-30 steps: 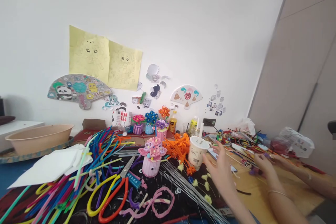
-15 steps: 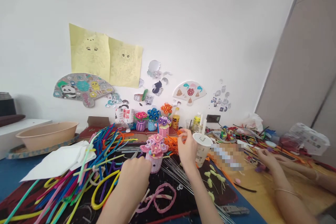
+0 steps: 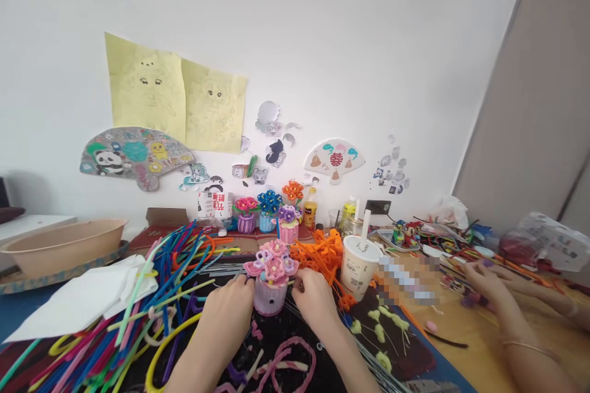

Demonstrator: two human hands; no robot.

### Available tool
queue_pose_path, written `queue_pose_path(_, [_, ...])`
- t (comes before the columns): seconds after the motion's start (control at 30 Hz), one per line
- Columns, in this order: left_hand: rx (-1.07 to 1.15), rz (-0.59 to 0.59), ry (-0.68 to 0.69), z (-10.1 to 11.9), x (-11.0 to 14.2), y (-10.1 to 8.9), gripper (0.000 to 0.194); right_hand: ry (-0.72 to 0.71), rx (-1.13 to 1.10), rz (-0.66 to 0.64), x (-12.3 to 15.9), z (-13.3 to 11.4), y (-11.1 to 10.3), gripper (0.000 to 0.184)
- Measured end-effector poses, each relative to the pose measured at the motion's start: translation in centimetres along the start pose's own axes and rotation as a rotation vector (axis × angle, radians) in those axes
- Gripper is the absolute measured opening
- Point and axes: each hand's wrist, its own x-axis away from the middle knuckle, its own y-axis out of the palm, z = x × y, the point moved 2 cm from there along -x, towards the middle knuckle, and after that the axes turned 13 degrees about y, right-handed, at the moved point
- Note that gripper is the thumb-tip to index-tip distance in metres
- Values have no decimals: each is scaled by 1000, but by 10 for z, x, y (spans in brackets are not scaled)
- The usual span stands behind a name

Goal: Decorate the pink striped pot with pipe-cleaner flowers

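A small lilac pot [image 3: 270,299] with pink and purple pipe-cleaner flowers [image 3: 273,262] stands upright between my hands. Around its rim runs a pale yellow pipe cleaner [image 3: 278,285], reaching out to the right side. My left hand [image 3: 232,306] is closed against the pot's left rim; its fingertips are turned away, so what they grip is hidden. On the other side, my right hand [image 3: 315,299] pinches the strip's end with thumb and bent fingers. Pink pipe-cleaner loops [image 3: 291,363] lie on the dark mat in front of the pot.
Many coloured pipe cleaners [image 3: 108,331] and white paper [image 3: 78,301] spread on the left. Orange pipe cleaners [image 3: 322,252] and a drink cup [image 3: 360,264] with a straw stand right. Finished flower pots [image 3: 266,221] line the back. Another person's hands [image 3: 491,276] work at far right.
My right hand has come down and left from beside the cup to the pot's right side, its fingers now pinching. My left hand stays closed at the pot's left. The view has shifted slightly.
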Motion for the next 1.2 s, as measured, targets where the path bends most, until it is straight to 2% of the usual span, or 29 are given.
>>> queue_pose_path(0.2, [20, 38, -31, 5, 2, -3, 39, -128, -168, -148, 4, -1, 5, 45])
queue_pose_path(0.43, [10, 64, -37, 7, 3, -2, 39, -105, -368, -276, 6, -2, 19, 62])
queue_pose_path(0.67, [4, 88, -21, 8, 2, 0, 43, -50, -427, -227, 8, -9, 27, 63])
queue_pose_path(0.87, [21, 134, -42, 8, 0, -2, 42, -19, -500, -192, 10, -14, 25, 59])
queue_pose_path(1.03, [59, 198, -53, 5, -1, -4, 38, -4, -652, -211, 6, -14, 21, 52])
queue_pose_path(1.2, [179, 290, -71, 3, -1, 0, 39, -15, -857, -249, 4, -11, 21, 61])
